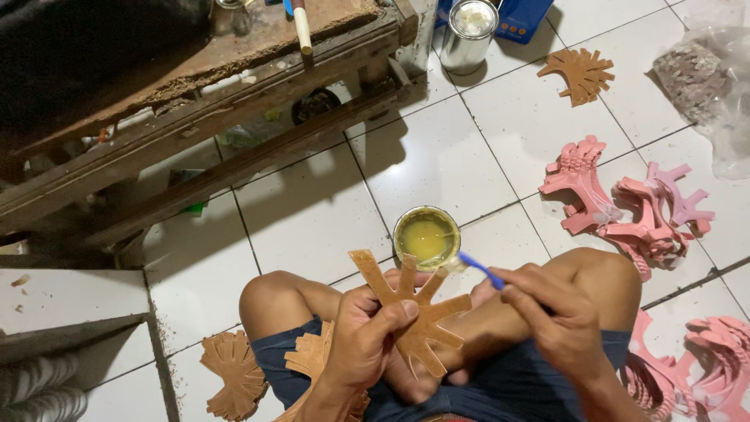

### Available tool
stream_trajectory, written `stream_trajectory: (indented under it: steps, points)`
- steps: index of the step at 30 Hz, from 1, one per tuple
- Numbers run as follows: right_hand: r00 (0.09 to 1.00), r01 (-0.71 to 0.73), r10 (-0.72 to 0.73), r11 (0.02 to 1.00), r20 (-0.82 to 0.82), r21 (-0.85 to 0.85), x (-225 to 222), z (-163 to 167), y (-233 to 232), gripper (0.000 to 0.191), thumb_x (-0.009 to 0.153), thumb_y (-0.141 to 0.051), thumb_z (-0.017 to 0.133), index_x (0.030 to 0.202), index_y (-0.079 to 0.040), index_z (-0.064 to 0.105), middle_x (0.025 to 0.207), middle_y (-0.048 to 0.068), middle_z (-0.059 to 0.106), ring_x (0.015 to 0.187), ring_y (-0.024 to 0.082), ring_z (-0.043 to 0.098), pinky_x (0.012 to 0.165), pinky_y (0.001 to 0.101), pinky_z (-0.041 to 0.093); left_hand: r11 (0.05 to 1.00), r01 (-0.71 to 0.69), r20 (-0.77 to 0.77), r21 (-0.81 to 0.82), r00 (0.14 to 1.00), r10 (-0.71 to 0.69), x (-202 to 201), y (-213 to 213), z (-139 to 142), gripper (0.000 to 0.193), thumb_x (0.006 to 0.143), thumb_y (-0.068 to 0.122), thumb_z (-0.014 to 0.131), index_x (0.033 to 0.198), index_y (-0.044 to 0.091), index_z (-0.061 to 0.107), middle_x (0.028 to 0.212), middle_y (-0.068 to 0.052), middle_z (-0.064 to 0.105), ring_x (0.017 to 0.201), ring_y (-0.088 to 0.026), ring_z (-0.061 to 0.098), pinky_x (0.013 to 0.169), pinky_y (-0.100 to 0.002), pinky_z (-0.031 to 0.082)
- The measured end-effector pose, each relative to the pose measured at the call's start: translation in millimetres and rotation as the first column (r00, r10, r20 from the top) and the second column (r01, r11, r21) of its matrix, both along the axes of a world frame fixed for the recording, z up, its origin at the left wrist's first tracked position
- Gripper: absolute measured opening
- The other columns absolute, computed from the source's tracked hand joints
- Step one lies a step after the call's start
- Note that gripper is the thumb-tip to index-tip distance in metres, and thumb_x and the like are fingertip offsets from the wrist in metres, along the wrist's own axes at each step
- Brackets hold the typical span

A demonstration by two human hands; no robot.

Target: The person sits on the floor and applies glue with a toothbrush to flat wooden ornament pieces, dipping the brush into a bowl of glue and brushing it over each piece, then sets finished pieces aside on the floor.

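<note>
My left hand [361,334] holds a tan, star-shaped cut piece with several strap arms [410,306] upright over my lap. My right hand [553,316] grips a blue-handled brush [478,268], its tip at the rim of a small open tin of yellow glue [426,235] that stands on the white floor tiles just past my knees. The brush tip touches or nearly touches the top of the tan piece. More tan pieces [312,361] rest on my left thigh.
A stack of tan pieces [233,373] lies left of my leg, another [580,73] far right. Pink strap pieces [625,207] pile on the right and at bottom right [695,367]. A rough wooden bench [219,94], a metal can [467,33] and a plastic bag [707,78] stand beyond.
</note>
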State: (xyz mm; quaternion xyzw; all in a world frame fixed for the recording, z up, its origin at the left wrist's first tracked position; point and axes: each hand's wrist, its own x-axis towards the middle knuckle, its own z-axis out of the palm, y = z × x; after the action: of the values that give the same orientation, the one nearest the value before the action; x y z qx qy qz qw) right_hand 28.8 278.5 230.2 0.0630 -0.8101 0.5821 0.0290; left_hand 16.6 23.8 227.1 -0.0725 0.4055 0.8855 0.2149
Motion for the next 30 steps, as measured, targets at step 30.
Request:
stream_trajectory:
  steps: [30]
  points:
    - [0.991, 0.121, -0.119, 0.993, -0.055, 0.017, 5.9, -12.0, 19.2, 0.02, 0.096, 0.001, 0.06, 0.113, 0.007, 0.071, 0.087, 0.005, 0.067, 0.077, 0.011, 0.06, 0.066, 0.0241, 0.047, 0.995, -0.044, 0.105, 0.087, 0.994, 0.034, 6.8, -2.2, -18.4, 0.034, 0.088, -0.002, 0.068, 0.12, -0.014, 0.067, 0.109, -0.016, 0.074, 0.098, -0.019, 0.069, 0.091, -0.032, 0.056]
